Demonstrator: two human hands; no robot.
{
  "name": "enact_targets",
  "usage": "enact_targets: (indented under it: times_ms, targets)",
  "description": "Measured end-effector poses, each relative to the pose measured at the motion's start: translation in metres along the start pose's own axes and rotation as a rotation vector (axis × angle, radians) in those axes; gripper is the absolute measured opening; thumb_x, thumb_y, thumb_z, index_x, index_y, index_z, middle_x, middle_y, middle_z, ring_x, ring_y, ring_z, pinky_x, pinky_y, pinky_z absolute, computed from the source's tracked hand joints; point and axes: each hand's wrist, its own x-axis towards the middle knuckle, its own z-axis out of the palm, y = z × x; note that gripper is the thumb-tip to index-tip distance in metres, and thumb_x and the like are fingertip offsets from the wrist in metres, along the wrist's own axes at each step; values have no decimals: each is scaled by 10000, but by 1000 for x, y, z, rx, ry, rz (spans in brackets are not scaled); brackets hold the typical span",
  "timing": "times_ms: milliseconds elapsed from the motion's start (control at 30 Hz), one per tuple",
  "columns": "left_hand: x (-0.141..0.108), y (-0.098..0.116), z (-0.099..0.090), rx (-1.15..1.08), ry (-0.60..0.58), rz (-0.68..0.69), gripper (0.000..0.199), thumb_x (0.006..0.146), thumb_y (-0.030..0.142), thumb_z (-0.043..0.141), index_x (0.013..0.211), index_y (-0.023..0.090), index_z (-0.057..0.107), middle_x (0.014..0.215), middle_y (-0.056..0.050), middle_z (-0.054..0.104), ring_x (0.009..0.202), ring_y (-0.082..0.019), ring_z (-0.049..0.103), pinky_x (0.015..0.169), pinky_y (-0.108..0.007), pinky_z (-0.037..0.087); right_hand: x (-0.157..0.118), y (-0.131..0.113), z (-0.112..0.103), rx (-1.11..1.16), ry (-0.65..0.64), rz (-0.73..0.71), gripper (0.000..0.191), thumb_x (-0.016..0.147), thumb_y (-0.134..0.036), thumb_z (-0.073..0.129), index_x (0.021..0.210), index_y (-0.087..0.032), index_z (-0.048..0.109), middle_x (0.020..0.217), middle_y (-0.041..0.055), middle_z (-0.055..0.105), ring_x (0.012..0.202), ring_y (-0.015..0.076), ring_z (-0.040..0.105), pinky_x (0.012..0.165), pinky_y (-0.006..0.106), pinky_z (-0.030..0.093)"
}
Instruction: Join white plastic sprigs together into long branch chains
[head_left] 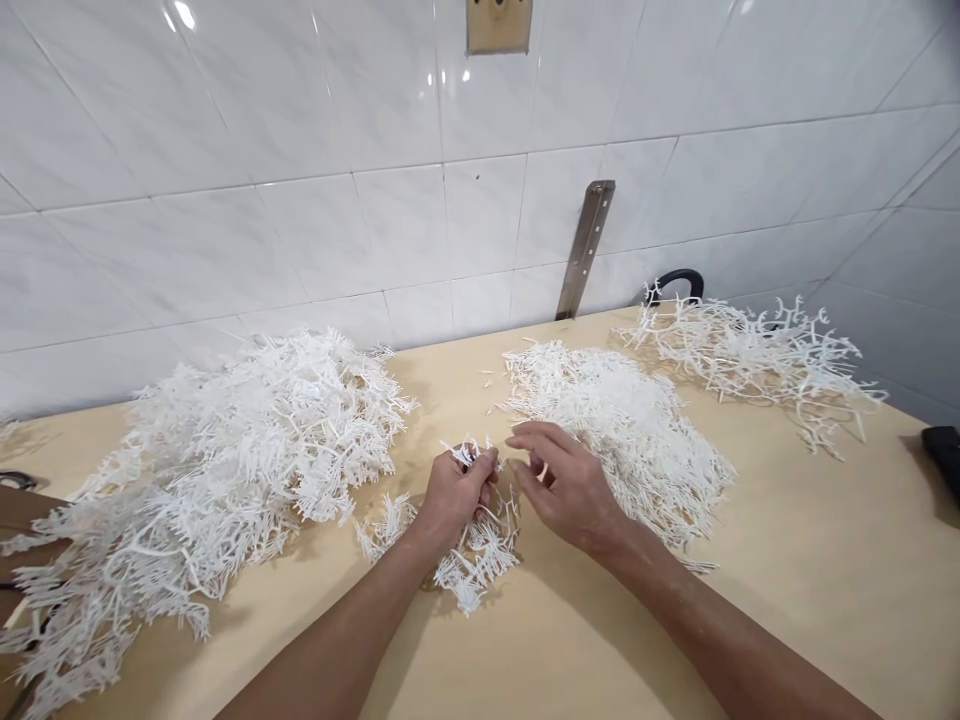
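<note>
My left hand [459, 492] is closed around a white branched plastic piece [469, 452], whose thin prongs stick out above the thumb and fingers. Just to its right is my right hand [566, 485], thumb and index finger apart and nothing visible between them. Its other fingers are curled and partly hidden. Under and beside my left wrist lies a small clump of similar branched pieces [480, 565] on the tabletop. Close behind my right hand spreads a pile of short loose white sticks [630, 420].
A large heap of white branched pieces [255, 460] covers the left of the wooden table [825, 560]. Bare branching stems [750, 350] lie at the back right near a black curved handle [681, 282]. A metal strip [586, 250] leans on the tiled wall. A black object [943, 455] sits at the right edge.
</note>
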Motion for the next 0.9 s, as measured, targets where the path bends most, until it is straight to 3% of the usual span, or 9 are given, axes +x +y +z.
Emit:
enact_targets:
  times_ms: [167, 533, 767, 900]
  targets:
    - [1, -1, 0, -45, -11, 18, 416, 763, 510, 693, 585, 167, 540, 436, 43, 445, 357, -79, 387, 331, -202, 319, -6, -3, 11, 15, -93, 40, 198, 956, -235, 517, 1122, -195, 615, 1085, 95, 667, 633, 127, 576, 647, 299, 512]
    - [0, 0, -1, -7, -41, 18, 391, 778, 508, 678, 645, 156, 570, 443, 46, 443, 377, -82, 378, 346, -201, 319, -4, -3, 10, -10, -133, 168, 135, 927, -209, 572, 820, -205, 654, 742, -1, 675, 621, 137, 577, 618, 267, 428]
    - [1, -3, 1, 26, 1, 13, 366, 761, 474, 684, 612, 180, 525, 434, 49, 431, 367, -91, 386, 351, -210, 322, -7, -5, 12, -12, -183, 90, 154, 959, -190, 496, 825, -195, 570, 789, 28, 605, 689, 153, 553, 628, 276, 404]
    - [3, -9, 1, 104, 24, 41, 356, 772, 447, 667, 591, 184, 510, 442, 49, 433, 375, -89, 389, 375, -210, 310, -4, -2, 10, -18, -287, 47, 174, 967, -151, 443, 824, -201, 529, 800, 23, 575, 708, 157, 527, 641, 282, 391]
